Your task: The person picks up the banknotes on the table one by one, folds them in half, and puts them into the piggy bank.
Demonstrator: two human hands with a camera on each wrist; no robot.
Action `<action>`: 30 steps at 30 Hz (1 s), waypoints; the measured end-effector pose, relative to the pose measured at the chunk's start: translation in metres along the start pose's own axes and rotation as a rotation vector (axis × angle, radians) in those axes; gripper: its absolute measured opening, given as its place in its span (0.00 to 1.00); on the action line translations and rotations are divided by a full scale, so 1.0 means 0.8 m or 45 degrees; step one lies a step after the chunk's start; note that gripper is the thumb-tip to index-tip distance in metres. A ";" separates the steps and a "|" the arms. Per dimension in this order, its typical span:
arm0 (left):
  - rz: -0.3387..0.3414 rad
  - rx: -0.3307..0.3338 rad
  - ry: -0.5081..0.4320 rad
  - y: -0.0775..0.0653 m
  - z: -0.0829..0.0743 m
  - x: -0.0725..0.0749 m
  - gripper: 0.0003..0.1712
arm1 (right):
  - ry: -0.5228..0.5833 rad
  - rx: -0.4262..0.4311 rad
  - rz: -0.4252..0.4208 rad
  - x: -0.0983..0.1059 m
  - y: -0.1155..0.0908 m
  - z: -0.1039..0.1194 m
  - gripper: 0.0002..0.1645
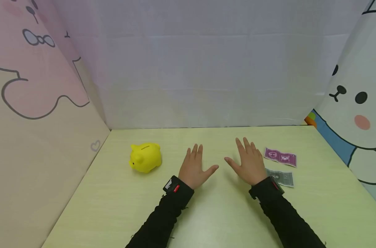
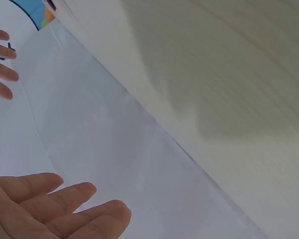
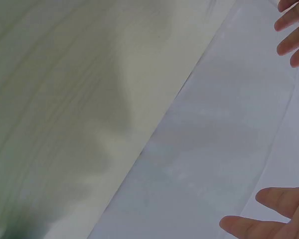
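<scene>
Both hands are held over the middle of the table with fingers straight and spread, palms down, and neither holds anything. My left hand (image 1: 194,168) is nearest to a yellow piggy bank (image 1: 145,157) with a coin slot in its back, which stands to its left. To the right of my right hand (image 1: 248,164) lie two play banknotes: a purple banknote (image 1: 281,157) farther back and a grey-green banknote (image 1: 281,177) nearer, its left end hidden behind the hand and wrist. In the left wrist view the left fingers (image 2: 84,211) reach out over bare background.
The pale wooden table (image 1: 219,220) ends at a white cloth backdrop (image 1: 200,75). Printed cloth walls with cartoon animals rise at the left (image 1: 45,89) and right (image 1: 358,103). Black sleeves with wristbands cover both arms.
</scene>
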State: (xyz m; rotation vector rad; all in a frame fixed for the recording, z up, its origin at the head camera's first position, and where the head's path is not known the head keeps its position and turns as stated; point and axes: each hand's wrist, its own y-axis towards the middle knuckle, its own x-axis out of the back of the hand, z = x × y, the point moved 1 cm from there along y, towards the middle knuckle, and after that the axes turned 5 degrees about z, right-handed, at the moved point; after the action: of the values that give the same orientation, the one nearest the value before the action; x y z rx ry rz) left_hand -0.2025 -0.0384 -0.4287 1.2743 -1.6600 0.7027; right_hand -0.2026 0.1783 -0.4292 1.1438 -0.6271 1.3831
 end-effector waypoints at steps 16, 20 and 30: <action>0.108 -0.106 -0.275 0.012 -0.052 -0.013 0.47 | 0.240 -0.155 0.083 0.046 -0.033 -0.066 0.48; 0.147 -0.101 -0.309 0.015 -0.061 -0.021 0.44 | 0.249 -0.244 0.165 0.051 -0.041 -0.083 0.51; 0.266 -0.089 -0.317 0.021 -0.093 -0.040 0.40 | 0.262 -0.361 0.262 0.061 -0.058 -0.122 0.51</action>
State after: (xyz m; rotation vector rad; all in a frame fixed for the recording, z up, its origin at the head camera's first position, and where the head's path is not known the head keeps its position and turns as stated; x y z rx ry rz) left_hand -0.1930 0.0433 -0.4239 1.1873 -2.0244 0.6219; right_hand -0.1768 0.2944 -0.4342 0.7164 -0.7793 1.5073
